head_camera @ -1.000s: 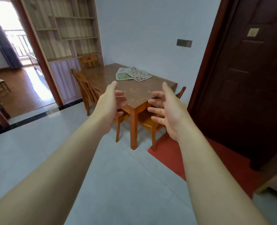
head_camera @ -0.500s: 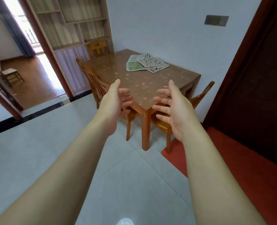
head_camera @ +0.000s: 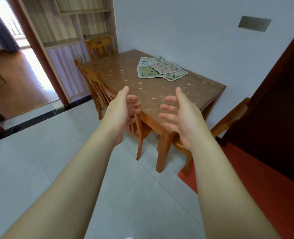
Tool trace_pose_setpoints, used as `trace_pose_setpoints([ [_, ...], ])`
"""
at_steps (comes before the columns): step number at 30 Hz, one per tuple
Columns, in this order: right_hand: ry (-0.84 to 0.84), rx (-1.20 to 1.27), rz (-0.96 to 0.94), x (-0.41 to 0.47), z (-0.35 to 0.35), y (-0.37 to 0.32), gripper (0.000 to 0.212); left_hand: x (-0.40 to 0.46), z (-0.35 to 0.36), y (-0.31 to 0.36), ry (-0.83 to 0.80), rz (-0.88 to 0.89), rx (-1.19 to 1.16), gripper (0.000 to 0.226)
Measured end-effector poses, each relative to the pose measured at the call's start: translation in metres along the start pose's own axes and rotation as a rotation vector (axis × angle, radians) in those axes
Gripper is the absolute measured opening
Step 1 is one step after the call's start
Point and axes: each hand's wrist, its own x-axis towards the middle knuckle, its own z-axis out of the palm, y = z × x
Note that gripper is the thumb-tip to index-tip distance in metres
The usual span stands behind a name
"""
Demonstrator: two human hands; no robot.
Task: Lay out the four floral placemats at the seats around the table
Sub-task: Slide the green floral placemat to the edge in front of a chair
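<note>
Several floral placemats [head_camera: 161, 69] lie in a loose overlapping pile on the far right part of the brown speckled table [head_camera: 130, 80], near the white wall. A pink-toned mat sits on top, with green and white ones under it. My left hand [head_camera: 123, 112] and my right hand [head_camera: 181, 114] are stretched out in front of me, palms facing each other, fingers apart and empty. Both hover in the air before the table's near corner, well short of the mats.
Wooden chairs stand at the table's left side [head_camera: 98, 90], far end [head_camera: 99, 47] and right side [head_camera: 229, 118]. A red mat [head_camera: 256, 183] lies before a dark door [head_camera: 281, 109] on the right. A shelf unit [head_camera: 70, 31] and doorway are at the left. Grey tile floor [head_camera: 39, 161] lies between me and the table.
The table and placemats have grown larger and nearer in view as I came closer. Both hands stay raised, open and empty, in much the same pose.
</note>
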Motion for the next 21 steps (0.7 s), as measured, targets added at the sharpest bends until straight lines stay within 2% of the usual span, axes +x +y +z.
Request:
trace_pose_setpoints([
  [9, 0.032, 0.021, -0.004, 0.079, 0.122, -0.023, 0.051, 0.123, -0.079, 0.039, -0.031, 0.018, -0.012, 0.049],
  [21, -0.001, 0.024, 0.014, 0.242, 0.243, -0.044, 0.054, 0.304, -0.126, 0.066, 0.012, 0.003, 0.059, 0.047],
])
